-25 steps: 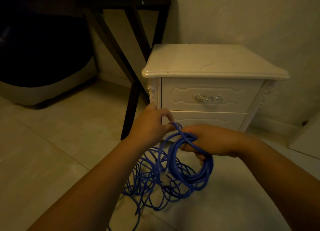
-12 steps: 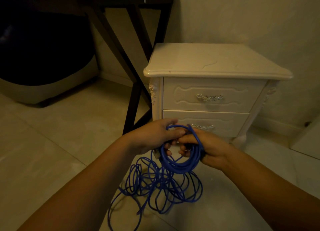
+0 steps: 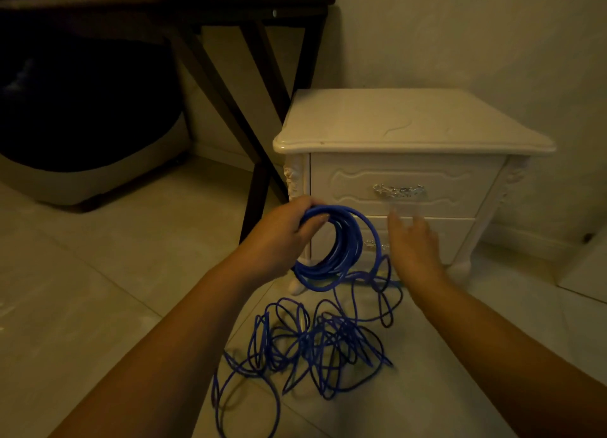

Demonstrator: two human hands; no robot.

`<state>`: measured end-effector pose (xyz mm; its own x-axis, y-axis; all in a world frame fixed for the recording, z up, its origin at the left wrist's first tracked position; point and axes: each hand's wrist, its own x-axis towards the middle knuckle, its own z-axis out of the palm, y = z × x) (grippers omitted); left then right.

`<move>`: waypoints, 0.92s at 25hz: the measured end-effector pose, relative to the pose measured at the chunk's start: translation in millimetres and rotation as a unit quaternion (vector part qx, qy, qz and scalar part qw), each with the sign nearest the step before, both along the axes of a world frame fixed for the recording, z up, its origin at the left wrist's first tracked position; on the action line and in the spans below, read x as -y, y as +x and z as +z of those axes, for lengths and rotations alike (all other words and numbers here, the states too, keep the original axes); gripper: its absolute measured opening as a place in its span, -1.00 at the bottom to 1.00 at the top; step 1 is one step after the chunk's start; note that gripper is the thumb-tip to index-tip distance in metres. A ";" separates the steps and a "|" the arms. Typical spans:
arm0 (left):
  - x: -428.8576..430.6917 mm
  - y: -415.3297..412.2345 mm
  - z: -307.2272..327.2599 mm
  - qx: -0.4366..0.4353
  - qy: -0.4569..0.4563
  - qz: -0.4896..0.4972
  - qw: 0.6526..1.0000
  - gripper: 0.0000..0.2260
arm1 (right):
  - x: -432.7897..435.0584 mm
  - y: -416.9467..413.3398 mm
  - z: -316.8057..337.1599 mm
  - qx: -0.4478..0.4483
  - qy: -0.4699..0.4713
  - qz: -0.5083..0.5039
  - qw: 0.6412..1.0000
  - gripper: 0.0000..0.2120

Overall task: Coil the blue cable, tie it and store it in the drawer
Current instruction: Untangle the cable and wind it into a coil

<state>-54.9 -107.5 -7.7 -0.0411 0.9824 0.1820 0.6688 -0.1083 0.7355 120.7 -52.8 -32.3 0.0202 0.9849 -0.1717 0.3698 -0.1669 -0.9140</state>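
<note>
Head view: the left hand (image 3: 279,237) grips the top of a coiled bundle of the blue cable (image 3: 349,237), fingers curled round the strands, and the loops hang upright below it, in front of the left corner of a white nightstand (image 3: 410,122). The rest of the cable lies in a loose tangle on the tiled floor (image 3: 98,273), between the forearms. The right hand (image 3: 414,244) is motion-blurred, fingers spread and holding nothing, just right of the coil; whether it touches the outer loop cannot be told. Both nightstand drawers are closed: the upper drawer (image 3: 345,188) with its silver handle (image 3: 398,190), and the lower drawer (image 3: 460,237) partly hidden behind the right hand. A dark table (image 3: 230,1) stands at the upper left.
</note>
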 end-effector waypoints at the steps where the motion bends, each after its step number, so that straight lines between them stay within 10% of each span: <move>1: -1.0 1.0 0.5 -0.003 0.008 -0.006 1.000 -0.85 | 5.9 -5.4 9.4 -0.027 0.058 0.055 0.996 -0.56; 5: -5.2 -3.1 -2.3 0.067 0.031 0.003 0.997 -0.83 | 25.4 -16.6 15.8 -0.062 0.091 0.246 0.963 -0.33; 9: -4.2 5.0 -6.7 0.241 0.030 0.010 0.970 -0.78 | 28.1 -24.6 -0.6 -0.078 0.143 0.179 0.970 -0.44; 15: -4.6 22.9 -13.1 0.374 0.069 0.035 0.924 -0.81 | 25.8 -28.6 7.2 -0.305 -0.080 0.166 0.934 -0.71; 19: -4.2 15.4 -9.7 0.312 0.008 0.019 0.950 -0.85 | 13.4 -18.5 9.4 -0.052 0.070 0.123 0.988 -0.69; 23: -0.2 7.8 -4.3 0.167 -0.043 -0.043 0.984 -0.71 | 4.3 -18.2 19.7 0.228 0.138 0.271 0.925 -0.82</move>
